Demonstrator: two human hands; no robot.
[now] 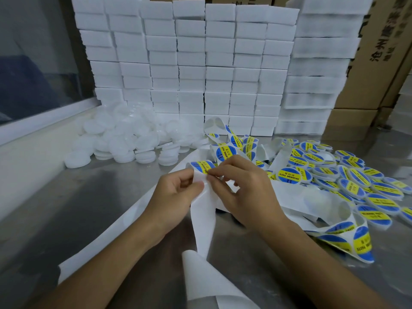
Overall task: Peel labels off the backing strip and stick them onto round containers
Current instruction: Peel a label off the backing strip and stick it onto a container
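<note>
Midway, seemingly: both hands (178, 188) (240, 188) pinch the strip (202, 215), peeling a label (201, 166); labelled containers (361, 181) right of it, bare ones (124, 139) left.

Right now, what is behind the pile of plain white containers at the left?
Behind the white containers stands a wall of stacked white blocks, with a window at the left. The lowest blocks are partly covered by the pile, so what lies at their foot cannot be seen.

left hand (176, 192) pinches backing strip (201, 219) | right hand (243, 186) – fingertips on label (201, 166) – edge
</note>
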